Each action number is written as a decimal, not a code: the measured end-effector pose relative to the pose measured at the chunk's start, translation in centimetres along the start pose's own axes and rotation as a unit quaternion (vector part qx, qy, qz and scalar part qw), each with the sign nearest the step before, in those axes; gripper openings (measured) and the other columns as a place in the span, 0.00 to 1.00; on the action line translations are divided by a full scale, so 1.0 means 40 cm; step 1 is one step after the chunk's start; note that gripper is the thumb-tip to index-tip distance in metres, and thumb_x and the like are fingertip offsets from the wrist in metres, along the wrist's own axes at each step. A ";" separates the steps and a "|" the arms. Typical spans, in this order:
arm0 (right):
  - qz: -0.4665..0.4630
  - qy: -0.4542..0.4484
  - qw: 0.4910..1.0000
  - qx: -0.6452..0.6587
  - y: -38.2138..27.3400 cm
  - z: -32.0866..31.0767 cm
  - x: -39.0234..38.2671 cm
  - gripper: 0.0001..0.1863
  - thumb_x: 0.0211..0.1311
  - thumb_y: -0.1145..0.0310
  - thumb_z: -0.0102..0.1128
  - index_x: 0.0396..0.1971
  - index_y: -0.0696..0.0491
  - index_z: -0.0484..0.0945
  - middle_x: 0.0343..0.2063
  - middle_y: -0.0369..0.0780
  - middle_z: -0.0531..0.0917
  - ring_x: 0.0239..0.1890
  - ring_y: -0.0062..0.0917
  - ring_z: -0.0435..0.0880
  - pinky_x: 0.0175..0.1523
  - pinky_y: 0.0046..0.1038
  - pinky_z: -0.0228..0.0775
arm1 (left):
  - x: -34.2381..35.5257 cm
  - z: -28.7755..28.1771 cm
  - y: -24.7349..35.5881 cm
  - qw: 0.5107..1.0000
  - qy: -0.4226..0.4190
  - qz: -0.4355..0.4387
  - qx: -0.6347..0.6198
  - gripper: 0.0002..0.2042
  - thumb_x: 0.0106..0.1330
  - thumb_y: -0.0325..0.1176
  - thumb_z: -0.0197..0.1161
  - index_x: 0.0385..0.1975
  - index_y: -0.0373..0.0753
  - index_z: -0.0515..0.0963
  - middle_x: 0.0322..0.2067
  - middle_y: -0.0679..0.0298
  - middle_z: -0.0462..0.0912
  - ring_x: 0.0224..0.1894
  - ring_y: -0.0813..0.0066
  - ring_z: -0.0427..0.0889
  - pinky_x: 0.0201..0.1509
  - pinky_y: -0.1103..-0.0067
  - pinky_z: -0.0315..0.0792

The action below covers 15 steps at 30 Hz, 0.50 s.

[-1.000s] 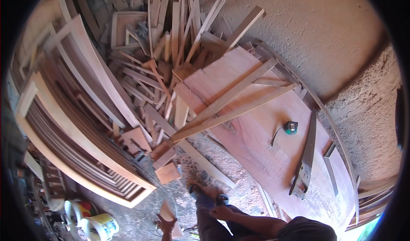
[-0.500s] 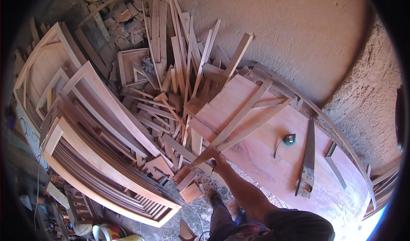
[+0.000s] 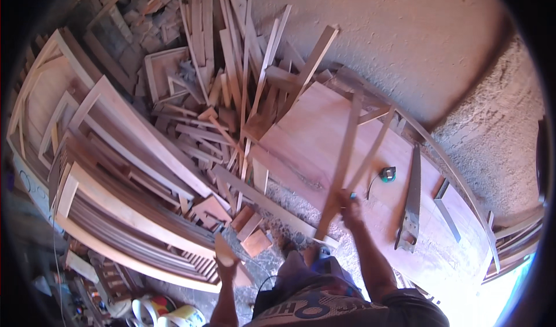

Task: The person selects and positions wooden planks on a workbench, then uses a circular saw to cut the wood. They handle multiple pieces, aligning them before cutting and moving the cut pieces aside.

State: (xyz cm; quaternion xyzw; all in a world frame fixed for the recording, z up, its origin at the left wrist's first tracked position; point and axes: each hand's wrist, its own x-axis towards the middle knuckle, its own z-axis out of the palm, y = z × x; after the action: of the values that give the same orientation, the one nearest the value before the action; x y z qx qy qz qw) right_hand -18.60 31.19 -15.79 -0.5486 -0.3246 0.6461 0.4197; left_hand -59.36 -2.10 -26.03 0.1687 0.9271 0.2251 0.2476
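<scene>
Narrow A-shaped brown wooden frame [image 3: 346,144]: is held slantwise, partly over a pinkish flat board [image 3: 304,131].
Pale tapered wooden piece [image 3: 223,247]: is held tilted (partly hidden).

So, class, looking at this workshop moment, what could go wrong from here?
The wood strips in the right hand could swing and knock the tape measure. The handsaw lies uncovered on the large board, so a careless reach might cut skin. Wood offcuts on the floor might trip someone.
</scene>
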 end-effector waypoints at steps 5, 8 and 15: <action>0.017 0.010 0.975 0.219 -0.043 -0.413 0.006 0.15 0.68 0.69 0.55 0.51 0.61 0.75 0.47 0.46 0.83 0.49 0.33 0.84 0.56 0.31 0.76 | 0.108 -0.008 0.324 0.964 0.064 0.205 -0.155 0.46 0.46 0.33 0.78 0.64 0.30 0.57 0.53 0.47 0.73 0.53 0.59 0.75 0.55 0.66 0.72; -0.034 0.064 0.997 -0.016 -0.154 -0.415 -0.132 0.17 0.61 0.69 0.64 0.48 0.59 0.78 0.36 0.37 0.83 0.36 0.22 0.83 0.41 0.23 0.74 | 0.109 -0.033 0.531 0.926 0.108 0.316 -0.174 0.37 0.46 0.33 0.78 0.56 0.30 0.67 0.48 0.52 0.76 0.49 0.64 0.77 0.52 0.70 0.74; -0.016 -0.001 0.999 0.035 -0.141 -0.669 -0.297 0.16 0.64 0.65 0.59 0.48 0.56 0.76 0.31 0.39 0.82 0.31 0.26 0.82 0.35 0.29 0.77 | 0.014 -0.026 0.970 0.892 0.010 0.286 -0.350 0.34 0.49 0.34 0.77 0.54 0.30 0.67 0.45 0.53 0.77 0.45 0.67 0.79 0.46 0.72 0.77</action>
State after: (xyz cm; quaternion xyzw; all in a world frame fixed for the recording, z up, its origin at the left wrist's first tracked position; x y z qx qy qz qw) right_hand 9.26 21.90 -10.64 -0.5277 -0.3111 0.6511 0.4482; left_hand -52.55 30.44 -6.01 0.3272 0.7023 0.5975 0.2065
